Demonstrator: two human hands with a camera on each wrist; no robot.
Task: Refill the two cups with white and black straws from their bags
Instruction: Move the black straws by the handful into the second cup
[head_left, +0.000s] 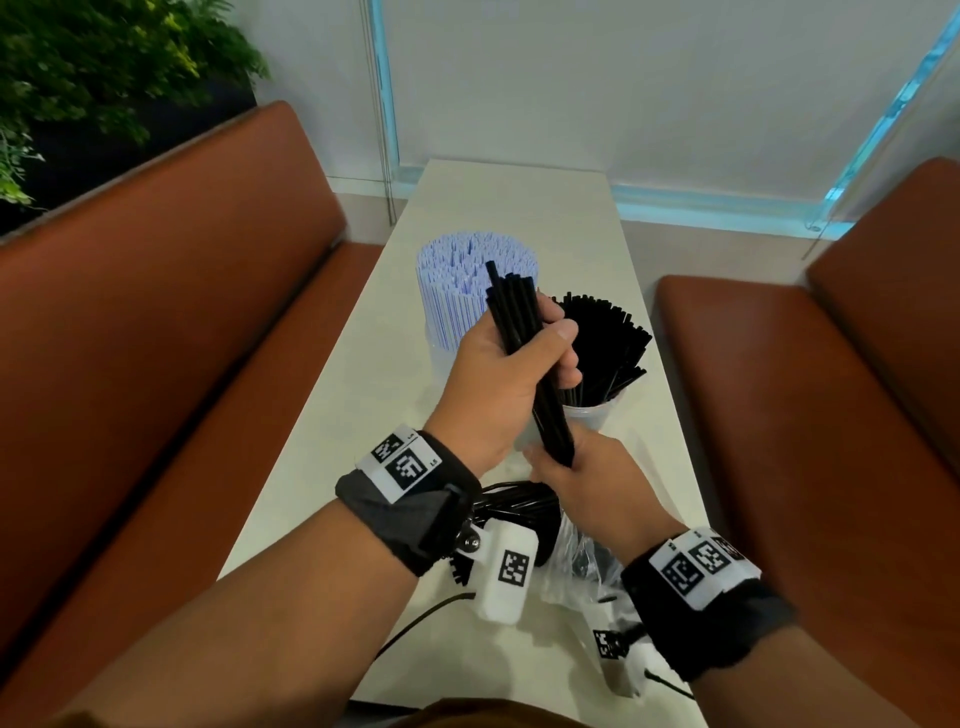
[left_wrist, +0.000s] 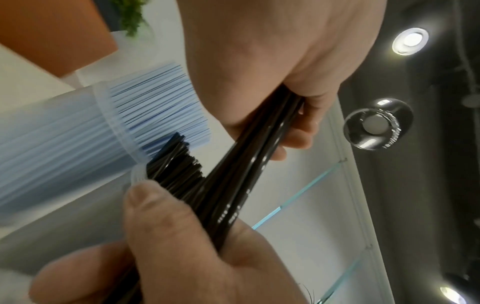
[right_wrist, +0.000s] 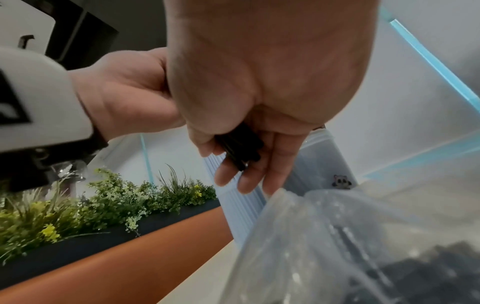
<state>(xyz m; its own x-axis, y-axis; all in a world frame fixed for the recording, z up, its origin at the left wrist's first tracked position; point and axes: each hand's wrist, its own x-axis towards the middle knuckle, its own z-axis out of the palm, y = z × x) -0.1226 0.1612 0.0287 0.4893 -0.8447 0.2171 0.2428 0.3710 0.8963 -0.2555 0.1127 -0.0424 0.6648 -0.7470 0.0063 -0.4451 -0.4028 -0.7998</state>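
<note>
A bundle of black straws (head_left: 524, 353) stands tilted above the table, held by both hands. My left hand (head_left: 498, 384) grips its upper half, fingers curled round it (left_wrist: 298, 127). My right hand (head_left: 576, 467) holds the lower ends (right_wrist: 241, 150). Behind them stand a clear cup packed with white straws (head_left: 475, 280) and, to its right, a clear cup of black straws (head_left: 608, 353). The clear plastic bag (head_left: 582, 561) with more black straws (head_left: 519, 506) lies under my wrists, partly hidden.
The narrow white table (head_left: 519, 197) runs between two brown benches (head_left: 182, 312), (head_left: 831, 389). A wall with glass panels closes the far end. Green plants (head_left: 104, 67) sit behind the left bench. A black cable (head_left: 415, 623) trails over the near table edge.
</note>
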